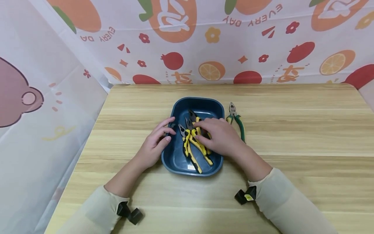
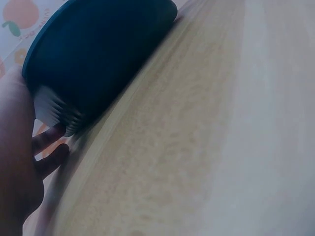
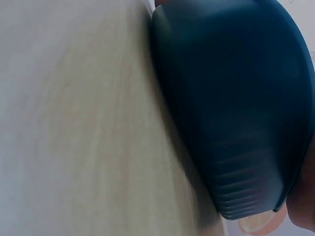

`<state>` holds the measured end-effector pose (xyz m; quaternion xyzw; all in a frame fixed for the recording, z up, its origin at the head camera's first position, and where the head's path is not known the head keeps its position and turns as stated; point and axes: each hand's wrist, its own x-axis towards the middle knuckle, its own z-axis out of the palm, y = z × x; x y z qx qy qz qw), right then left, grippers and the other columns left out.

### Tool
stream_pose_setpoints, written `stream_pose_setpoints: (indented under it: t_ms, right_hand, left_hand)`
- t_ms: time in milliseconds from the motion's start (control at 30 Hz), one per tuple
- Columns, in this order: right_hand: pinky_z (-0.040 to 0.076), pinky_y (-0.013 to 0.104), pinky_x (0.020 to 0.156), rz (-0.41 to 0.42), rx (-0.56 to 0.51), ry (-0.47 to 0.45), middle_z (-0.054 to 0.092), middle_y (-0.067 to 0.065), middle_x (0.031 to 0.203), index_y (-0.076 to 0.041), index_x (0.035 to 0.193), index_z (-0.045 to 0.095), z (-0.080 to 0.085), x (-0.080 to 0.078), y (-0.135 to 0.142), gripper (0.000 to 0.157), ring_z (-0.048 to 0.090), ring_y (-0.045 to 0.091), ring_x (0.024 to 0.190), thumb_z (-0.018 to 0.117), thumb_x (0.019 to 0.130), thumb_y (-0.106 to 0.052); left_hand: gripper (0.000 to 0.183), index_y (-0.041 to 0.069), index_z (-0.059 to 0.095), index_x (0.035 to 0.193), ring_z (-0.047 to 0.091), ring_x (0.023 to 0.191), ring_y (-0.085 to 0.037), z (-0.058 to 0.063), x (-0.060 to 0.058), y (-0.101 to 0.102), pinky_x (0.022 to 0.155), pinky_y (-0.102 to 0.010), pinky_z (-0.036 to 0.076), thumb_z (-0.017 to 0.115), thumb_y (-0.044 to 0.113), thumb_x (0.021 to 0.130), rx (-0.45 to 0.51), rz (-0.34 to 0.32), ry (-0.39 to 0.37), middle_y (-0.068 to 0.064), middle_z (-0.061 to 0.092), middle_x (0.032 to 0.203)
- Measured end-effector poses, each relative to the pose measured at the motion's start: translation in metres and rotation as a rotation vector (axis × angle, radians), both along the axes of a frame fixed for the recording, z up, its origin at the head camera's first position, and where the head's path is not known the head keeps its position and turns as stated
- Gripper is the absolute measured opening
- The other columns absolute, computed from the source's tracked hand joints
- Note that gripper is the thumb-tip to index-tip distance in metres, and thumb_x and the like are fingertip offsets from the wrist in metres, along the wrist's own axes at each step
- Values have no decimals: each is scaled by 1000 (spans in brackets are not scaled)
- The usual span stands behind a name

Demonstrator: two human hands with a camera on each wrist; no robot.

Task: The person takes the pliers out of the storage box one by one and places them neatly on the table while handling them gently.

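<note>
A blue tray (image 1: 175, 162) stands on the table with several pliers (image 1: 191, 156) in it, their handles yellow and black. My left hand (image 1: 153, 144) holds the tray's left side, with fingertips over the rim; in the left wrist view two fingers (image 2: 51, 160) lie against the outside wall. Over the tray's right rim reaches my right hand (image 1: 219, 135), its thumb and fingers curled about the yellow handles of one pair of pliers. That hand covers part of the handles. In the right wrist view the tray's wall (image 3: 231, 108) hides most of the hand.
A pair of pliers (image 1: 238, 122) with green and yellow handles lies on the table just right of the tray, partly behind my right hand. The wooden table (image 1: 292, 130) ends at a patterned cloth (image 1: 187, 52) at the back.
</note>
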<state>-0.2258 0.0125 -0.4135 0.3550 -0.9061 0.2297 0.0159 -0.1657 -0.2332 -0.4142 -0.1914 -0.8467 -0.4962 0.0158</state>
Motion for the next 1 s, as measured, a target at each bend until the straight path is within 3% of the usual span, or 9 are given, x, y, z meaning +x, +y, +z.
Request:
stream_pose_setpoints:
  t_ms: [133,267,400,567,800,1000]
  right_hand:
    - [35,33,74,-14,176,-13,66,-6,103,-31,130,54,4,4,-6,52,51,13,84,54,86,-60]
    - [33,36,76,-30,350,10,60,-3,128,-39,140,40,6,11,-10,73,48,17,91,37,79,-79]
    - [33,38,77,-14,458,42,58,-1,129,-49,144,23,8,16,-12,80,44,21,97,19,74,-87]
    - [32,37,73,30,472,83,61,0,120,-53,142,23,8,18,-12,76,41,20,92,16,74,-87]
    - [31,37,72,97,434,113,62,0,109,-53,137,35,8,18,-10,69,40,18,89,27,76,-84]
    - [34,39,73,104,450,121,61,3,112,-52,138,33,7,22,-12,72,41,19,91,29,75,-85]
  left_hand:
    - [21,-1,58,110,25,141,-17,0,0,0,109,-50,26,42,3,97,0,-4,-17,-6,32,151]
    - [21,-2,58,110,24,141,-18,0,-1,1,111,-50,24,41,1,96,7,-19,-9,-7,32,151]
    - [20,-2,57,108,25,141,-19,0,-2,2,112,-40,24,42,0,96,6,-28,11,-10,33,150]
    - [19,-4,57,107,26,141,-18,0,-2,3,109,-20,23,42,0,96,13,-23,5,-9,34,150]
    - [20,-3,57,108,26,140,-17,0,-2,3,107,-20,25,42,0,96,16,-27,12,-9,34,150]
    - [19,-4,57,108,27,140,-20,0,-1,2,106,-18,26,42,-1,96,17,-29,18,-11,34,150]
